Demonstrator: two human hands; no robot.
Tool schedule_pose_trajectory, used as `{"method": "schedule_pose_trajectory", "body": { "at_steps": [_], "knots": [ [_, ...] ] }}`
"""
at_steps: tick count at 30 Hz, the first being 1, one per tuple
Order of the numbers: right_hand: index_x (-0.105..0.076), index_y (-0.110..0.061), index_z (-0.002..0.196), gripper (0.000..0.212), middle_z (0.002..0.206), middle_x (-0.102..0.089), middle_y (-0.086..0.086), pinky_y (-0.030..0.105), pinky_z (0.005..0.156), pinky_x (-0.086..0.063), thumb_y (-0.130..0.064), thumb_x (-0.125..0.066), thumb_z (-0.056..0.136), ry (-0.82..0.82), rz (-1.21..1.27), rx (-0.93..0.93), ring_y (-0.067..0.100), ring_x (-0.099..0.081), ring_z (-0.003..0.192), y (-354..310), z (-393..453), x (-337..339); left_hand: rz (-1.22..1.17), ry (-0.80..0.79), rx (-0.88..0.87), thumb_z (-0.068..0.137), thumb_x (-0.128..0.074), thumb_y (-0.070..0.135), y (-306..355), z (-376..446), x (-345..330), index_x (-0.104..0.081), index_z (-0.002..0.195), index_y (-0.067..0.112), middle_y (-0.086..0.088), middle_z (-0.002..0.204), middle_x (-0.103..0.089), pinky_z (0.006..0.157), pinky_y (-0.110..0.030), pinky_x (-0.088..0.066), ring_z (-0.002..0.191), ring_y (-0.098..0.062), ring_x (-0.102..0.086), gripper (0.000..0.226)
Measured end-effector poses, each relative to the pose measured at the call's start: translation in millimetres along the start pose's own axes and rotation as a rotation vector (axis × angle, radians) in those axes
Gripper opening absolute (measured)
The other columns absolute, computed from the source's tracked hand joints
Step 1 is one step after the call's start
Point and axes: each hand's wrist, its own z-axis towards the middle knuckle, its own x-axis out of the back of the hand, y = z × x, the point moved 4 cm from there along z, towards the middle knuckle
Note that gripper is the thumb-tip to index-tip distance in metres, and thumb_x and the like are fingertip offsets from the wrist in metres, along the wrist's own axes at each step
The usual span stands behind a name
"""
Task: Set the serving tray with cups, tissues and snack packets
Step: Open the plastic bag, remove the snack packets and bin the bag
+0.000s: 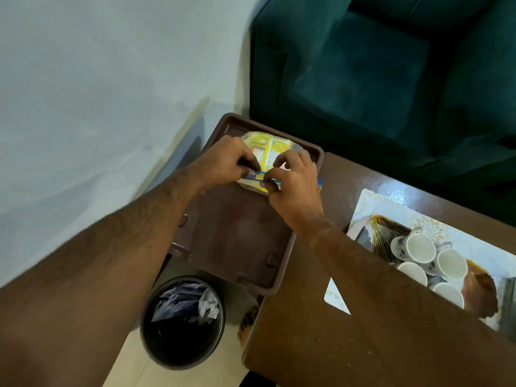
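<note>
Left of the brown tray [231, 241] stands a waste bin [183, 322] on the floor. At the tray's far end, the left hand [226, 163] and right hand [293, 185] both pinch the near edge of a yellow snack packet [268, 148] with curled fingers; it lies inside the tray. Right of the tray, on a patterned mat [391, 202], white cups [435, 263] stand clustered, not yet moved over. So, by my reckoning, packets are underway, while cups and tissues remain (no tissues are recognisable anywhere). Whether one packet or several lie under the hands is unclear, and the right forearm hides part of the mat.
</note>
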Motion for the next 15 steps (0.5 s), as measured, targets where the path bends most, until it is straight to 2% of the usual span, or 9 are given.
{"method": "schedule_pose_trajectory", "body": {
  "at_steps": [2,4,7,8,10,12,14,15],
  "knots": [
    [-0.077,-0.007,0.084,0.005,0.095,-0.062,0.011,0.048,0.075,-0.047,-0.011,-0.078,0.082,0.094,-0.057,0.147,0.033,-0.056,0.093,-10.8,-10.6,3.9,0.059,0.118,-0.01,0.084,-0.08,0.015,4.9,-2.8,3.4,-0.083,0.101,0.019,-0.001,0.099,-0.081,0.084,-0.026,-0.056,0.091,-0.012,-0.07,0.018],
    [-0.074,-0.001,0.079,0.005,0.09,-0.064,0.014,0.048,0.07,-0.047,-0.003,-0.07,0.082,0.109,-0.077,0.309,0.034,-0.057,0.084,-24.9,-22.7,2.7,0.057,0.284,-0.012,0.086,-0.076,0.015,14.1,-7.0,10.3,-0.082,0.101,0.017,-0.004,0.098,-0.081,0.087,-0.038,-0.058,0.092,-0.02,-0.073,0.017],
    [-0.072,-0.001,0.078,0.01,0.09,-0.069,0.015,0.046,0.072,-0.049,-0.005,-0.063,0.08,-0.06,-0.112,0.361,0.035,-0.06,0.082,-36.6,-36.3,-5.2,0.042,0.494,-0.059,0.087,-0.07,0.014,27.5,-15.2,21.2,-0.082,0.1,0.015,-0.006,0.095,-0.08,0.082,-0.042,-0.057,0.089,-0.026,-0.073,0.017],
    [-0.072,-0.002,0.08,0.012,0.09,-0.07,0.014,0.045,0.073,-0.05,-0.009,-0.062,0.079,-0.137,-0.108,0.311,0.034,-0.061,0.084,-37.2,-38.4,-7.0,0.052,0.542,-0.088,0.087,-0.068,0.014,31.5,-18.0,24.4,-0.081,0.099,0.013,-0.006,0.094,-0.08,0.08,-0.042,-0.057,0.088,-0.026,-0.073,0.018],
    [-0.071,-0.005,0.081,0.017,0.085,-0.069,0.011,0.037,0.065,-0.05,-0.02,-0.063,0.076,-0.256,-0.096,0.174,0.033,-0.062,0.083,-33.5,-40.1,-10.1,0.077,0.612,-0.162,0.088,-0.066,0.012,40.6,-24.5,29.0,-0.081,0.1,0.011,-0.007,0.093,-0.079,0.078,-0.042,-0.057,0.087,-0.027,-0.073,0.018],
    [-0.067,-0.009,0.079,0.028,0.08,-0.065,0.007,0.031,0.059,-0.042,-0.037,-0.068,0.075,-0.368,-0.115,0.01,0.027,-0.059,0.073,-26.4,-38.7,-14.1,0.094,0.665,-0.223,0.087,-0.068,0.01,47.8,-30.5,31.1,-0.081,0.099,0.01,-0.006,0.092,-0.079,0.077,-0.039,-0.057,0.086,-0.027,-0.072,0.017],
    [-0.067,-0.01,0.079,0.042,0.078,-0.063,0.006,0.029,0.062,-0.04,-0.052,-0.069,0.075,-0.465,-0.075,-0.134,0.023,-0.05,0.068,-20.4,-36.8,-20.3,0.101,0.699,-0.274,0.084,-0.072,0.008,53.3,-36.7,29.8,-0.08,0.093,0.008,-0.005,0.088,-0.079,0.073,-0.036,-0.057,0.081,-0.026,-0.072,0.013],
    [-0.067,-0.01,0.078,0.041,0.077,-0.064,0.007,0.029,0.064,-0.039,-0.051,-0.066,0.077,-0.461,-0.01,-0.236,0.023,-0.049,0.069,-16.7,-34.3,-19.5,0.099,0.701,-0.295,0.083,-0.073,0.007,55.6,-39.7,27.8,-0.079,0.091,0.007,-0.005,0.085,-0.078,0.071,-0.035,-0.057,0.077,-0.026,-0.071,0.011]
  ]
}}
